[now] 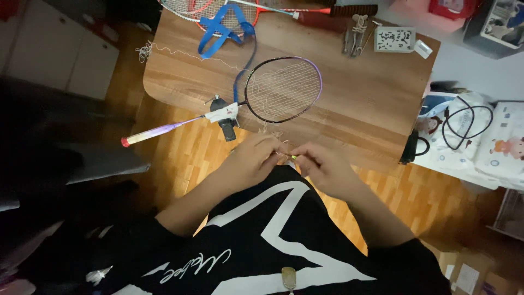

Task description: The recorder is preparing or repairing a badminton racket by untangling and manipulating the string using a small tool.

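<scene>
A badminton racket (282, 89) with a dark purple frame lies on the wooden table (355, 109), its handle sticking out over the left edge. Pale string trails from the racket head to the table's near edge. My left hand (254, 161) and my right hand (319, 164) meet just below that edge, both pinching the loose string (273, 134). A small yellow-green object (293, 157) shows between the fingertips. A small black tool (226, 123) lies by the racket's throat.
Another racket with red rim (229, 16) and a blue strap (226, 33) lie at the table's far side, with pliers (355, 35) and a small white box (394, 39). A loose string coil (146, 52) sits at the left corner. Bags (469, 136) stand at right.
</scene>
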